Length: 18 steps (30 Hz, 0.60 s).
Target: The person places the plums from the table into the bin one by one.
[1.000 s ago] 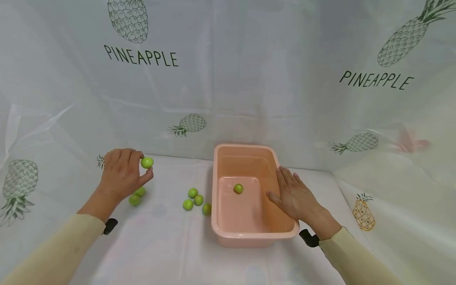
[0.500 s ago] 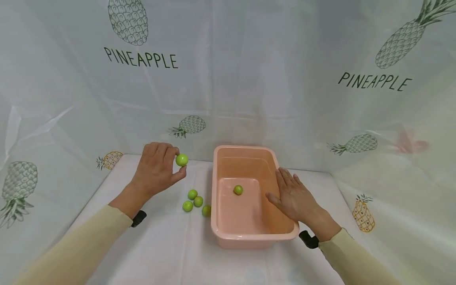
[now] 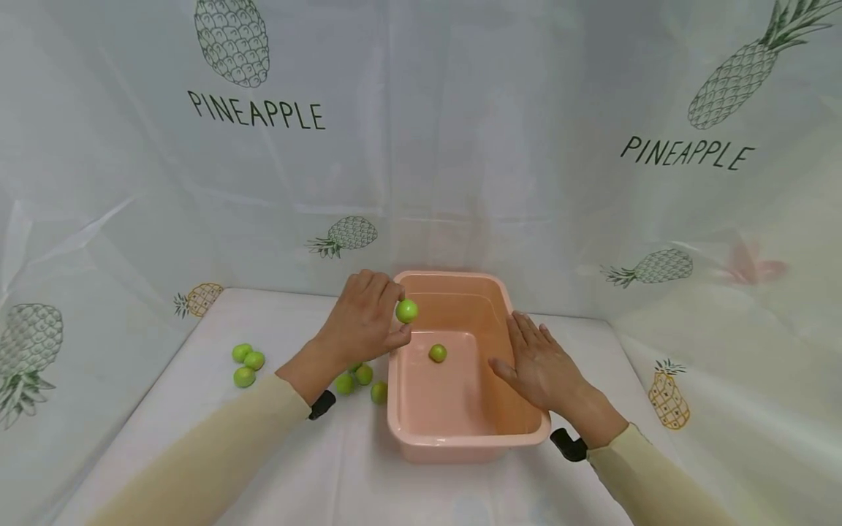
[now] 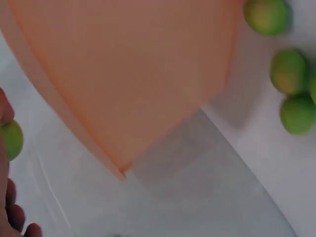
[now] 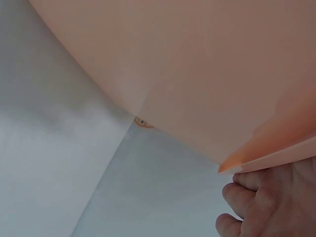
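My left hand pinches a small round green fruit between thumb and fingers, at the left rim of a pink plastic basin. In the left wrist view that fruit shows at the left edge, partly covered by the fingers. Another green fruit lies on the basin's floor. My right hand rests along the basin's right rim with its fingers extended and its thumb over the inside. In the right wrist view the fingertips show just outside the rim.
Several green fruits lie left of the basin, partly hidden behind the left wrist. Three more green fruits sit farther left on the white tabletop. A pineapple-printed sheet rises behind and at the sides.
My left hand has carried the pinched fruit rightward from the far left to the basin's left rim, uncovering the fruits at far left. The right hand has stayed on the rim.
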Each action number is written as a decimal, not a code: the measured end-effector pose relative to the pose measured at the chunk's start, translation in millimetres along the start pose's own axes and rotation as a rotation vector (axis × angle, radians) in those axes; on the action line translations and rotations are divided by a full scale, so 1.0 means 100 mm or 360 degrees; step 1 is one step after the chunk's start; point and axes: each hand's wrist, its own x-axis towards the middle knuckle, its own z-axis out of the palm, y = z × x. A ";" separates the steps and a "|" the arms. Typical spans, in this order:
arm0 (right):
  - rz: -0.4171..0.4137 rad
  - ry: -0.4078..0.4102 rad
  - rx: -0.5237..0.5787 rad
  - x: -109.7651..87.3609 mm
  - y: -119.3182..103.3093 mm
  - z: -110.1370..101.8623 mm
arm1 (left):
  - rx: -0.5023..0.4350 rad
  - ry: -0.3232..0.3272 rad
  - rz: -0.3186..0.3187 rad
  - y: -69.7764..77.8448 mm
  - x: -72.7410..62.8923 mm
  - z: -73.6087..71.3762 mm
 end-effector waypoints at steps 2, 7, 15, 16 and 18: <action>-0.0003 -0.0002 0.0005 0.00 0.01 0.01 | -0.0049 -0.0107 -0.0005 0.10 0.05 0.03; -0.0021 0.0004 0.0009 -0.01 0.03 0.01 | -0.0168 -0.0289 -0.0041 0.31 0.14 0.09; -0.0020 0.0013 0.0003 -0.03 0.01 0.00 | -0.0166 -0.0445 -0.0060 0.49 0.19 0.17; -0.0022 0.0011 0.0001 -0.03 0.01 0.00 | -0.0143 -0.0448 -0.0059 0.50 0.18 0.19; -0.0023 0.0014 0.0005 -0.03 0.01 0.01 | -0.0119 -0.0447 -0.0059 0.51 0.18 0.22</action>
